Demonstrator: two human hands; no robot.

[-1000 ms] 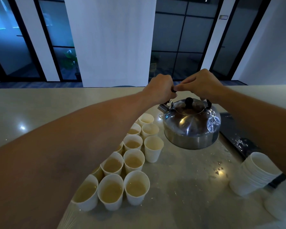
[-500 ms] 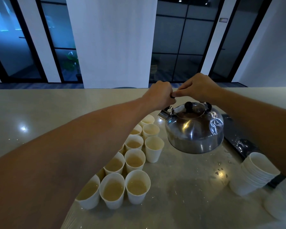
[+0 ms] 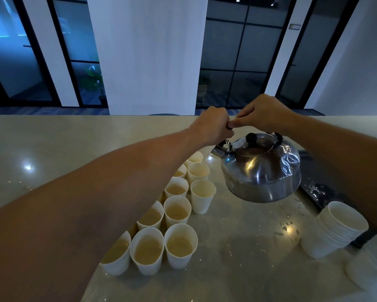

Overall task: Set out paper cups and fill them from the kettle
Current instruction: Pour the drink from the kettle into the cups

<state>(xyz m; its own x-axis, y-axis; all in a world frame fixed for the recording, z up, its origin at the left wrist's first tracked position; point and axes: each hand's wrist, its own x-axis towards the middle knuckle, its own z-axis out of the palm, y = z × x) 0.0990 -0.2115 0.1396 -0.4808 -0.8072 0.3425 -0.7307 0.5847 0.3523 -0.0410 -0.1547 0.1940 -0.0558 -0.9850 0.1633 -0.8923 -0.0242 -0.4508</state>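
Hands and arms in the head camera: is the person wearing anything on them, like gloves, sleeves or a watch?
Nothing shows. The left hand and right hand are bare, without gloves or visible rings. Both forearms are bare to the picture's edge; no sleeve, watch or band is in view.

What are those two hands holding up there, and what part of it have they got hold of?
The steel kettle, lifted off the counter. Both the left hand and the right hand grip its dark top handle, side by side.
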